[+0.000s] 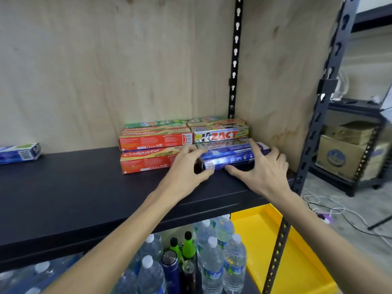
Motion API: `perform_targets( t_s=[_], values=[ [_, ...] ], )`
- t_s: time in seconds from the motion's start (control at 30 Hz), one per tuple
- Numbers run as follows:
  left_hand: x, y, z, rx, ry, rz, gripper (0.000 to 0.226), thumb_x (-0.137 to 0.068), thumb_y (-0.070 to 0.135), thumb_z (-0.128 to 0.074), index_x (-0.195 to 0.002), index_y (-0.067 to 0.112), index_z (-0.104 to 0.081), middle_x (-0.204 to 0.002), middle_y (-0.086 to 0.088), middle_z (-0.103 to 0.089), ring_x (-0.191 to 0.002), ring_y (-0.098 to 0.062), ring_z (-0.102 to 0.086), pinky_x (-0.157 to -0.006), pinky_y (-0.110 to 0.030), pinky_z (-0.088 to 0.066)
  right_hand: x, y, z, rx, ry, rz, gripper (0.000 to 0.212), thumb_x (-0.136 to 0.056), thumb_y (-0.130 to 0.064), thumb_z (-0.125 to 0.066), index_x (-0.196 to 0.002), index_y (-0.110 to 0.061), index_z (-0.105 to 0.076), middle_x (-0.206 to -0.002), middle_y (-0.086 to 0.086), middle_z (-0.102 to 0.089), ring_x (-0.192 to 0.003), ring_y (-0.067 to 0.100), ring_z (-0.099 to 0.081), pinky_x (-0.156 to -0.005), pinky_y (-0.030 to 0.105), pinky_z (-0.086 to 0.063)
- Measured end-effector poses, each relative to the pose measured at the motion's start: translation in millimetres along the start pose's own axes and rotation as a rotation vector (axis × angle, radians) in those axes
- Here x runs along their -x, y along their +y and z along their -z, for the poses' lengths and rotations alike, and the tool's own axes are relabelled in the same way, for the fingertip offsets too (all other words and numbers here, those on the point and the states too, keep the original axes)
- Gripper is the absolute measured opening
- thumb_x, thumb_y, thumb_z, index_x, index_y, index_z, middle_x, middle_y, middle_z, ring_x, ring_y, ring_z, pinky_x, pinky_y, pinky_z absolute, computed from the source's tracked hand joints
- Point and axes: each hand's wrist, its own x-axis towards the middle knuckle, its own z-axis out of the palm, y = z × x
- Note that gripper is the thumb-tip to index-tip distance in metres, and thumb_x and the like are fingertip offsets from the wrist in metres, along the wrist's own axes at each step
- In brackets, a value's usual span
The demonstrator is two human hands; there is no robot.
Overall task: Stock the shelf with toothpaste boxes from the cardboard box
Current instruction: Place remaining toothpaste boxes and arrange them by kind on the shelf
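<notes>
Right, status: mid-placement, both hands on one blue toothpaste box [228, 159] at the right end of the shelf [63, 187].
box position: lies flat on the shelf deck, front row, just ahead of the stacked rows, close to the plywood side wall [286, 81].
long axis: runs left-right, parallel to the shelf's front edge, one end toward each hand.
left hand [186, 166]: fingers curled round the box's left end, thumb low at the front, holding it.
right hand [263, 166]: fingers spread, reaching over the box's top at the right end, thumb along the lower front edge; a grip, by the look of it.
nearer hand: neither, one at each end, box between them and slightly beyond the palms.
neighbours: red Colgate boxes [152, 151] stacked to its left, touching or nearly so; ZACT box [220, 134] directly behind and above.
next move, my read: push straight back and square it against the stack; the wall leaves little room on the right.
stray: another blue box [20, 153] sits far left, well apart.
cardboard box source: can't tell; cartons [347, 149] on a rack to the right may not be it.
</notes>
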Motion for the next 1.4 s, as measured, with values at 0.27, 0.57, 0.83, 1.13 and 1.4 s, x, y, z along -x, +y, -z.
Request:
perform_targets(
  t_s=[0.27,0.57,0.83,1.13,1.4],
  values=[
    [-1,-2,5,-0.02,-0.016,0.027,0.067,-0.085,0.041,-0.078,-0.145,0.024,-0.053,-0.138,0.002,-0.056,-0.117,-0.014,-0.055,-0.103,-0.037,-0.049,-2,1,2,-0.063,-0.072,-0.016,0.114,-0.067,-0.092,-0.056,-0.159,-0.032,-0.024,-0.14,0.029,-0.041,-0.128,0.047,-0.04,-0.107,0.052,-0.035],
    [36,-36,48,0.048,0.033,0.129,0.055,-0.074,0.044,-0.086,-0.12,0.034,-0.059,-0.116,0.012,-0.058,-0.099,-0.007,-0.057,-0.089,-0.032,-0.052,21,-11,4,-0.297,-0.023,0.141,0.081,-0.081,-0.065,-0.072,-0.15,-0.034,-0.043,-0.125,0.016,-0.048,-0.121,0.036,-0.043,-0.099,0.044,-0.037],
    [95,-85,129,-0.073,0.051,0.208,0.06,-0.075,0.048,-0.084,-0.129,0.035,-0.062,-0.111,0.006,-0.054,-0.093,-0.004,-0.061,-0.09,-0.021,-0.048,59,-78,-8,-0.495,-0.083,0.354,0.062,-0.087,-0.041,-0.078,-0.143,-0.026,-0.057,-0.111,0.006,-0.052,-0.115,0.026,-0.046,-0.101,0.034,-0.038],
    [160,-142,220,0.07,0.045,0.345,0.042,-0.083,0.035,-0.081,-0.122,0.034,-0.064,-0.119,0.014,-0.068,-0.103,-0.001,-0.068,-0.099,-0.025,-0.051,77,-165,-24,-0.514,-0.215,0.578,0.053,-0.085,-0.042,-0.079,-0.134,-0.034,-0.063,-0.121,0.005,-0.059,-0.115,0.022,-0.054,-0.104,0.033,-0.043],
    [187,-185,267,0.111,0.155,0.454,0.056,-0.084,0.061,-0.068,-0.135,0.044,-0.053,-0.124,0.018,-0.063,-0.11,-0.008,-0.064,-0.107,-0.039,-0.048,74,-232,-35,-0.669,-0.362,0.717,0.044,-0.09,-0.037,-0.076,-0.13,-0.033,-0.06,-0.108,-0.008,-0.071,-0.092,0.005,-0.066,-0.085,0.017,-0.051]
  ],
)
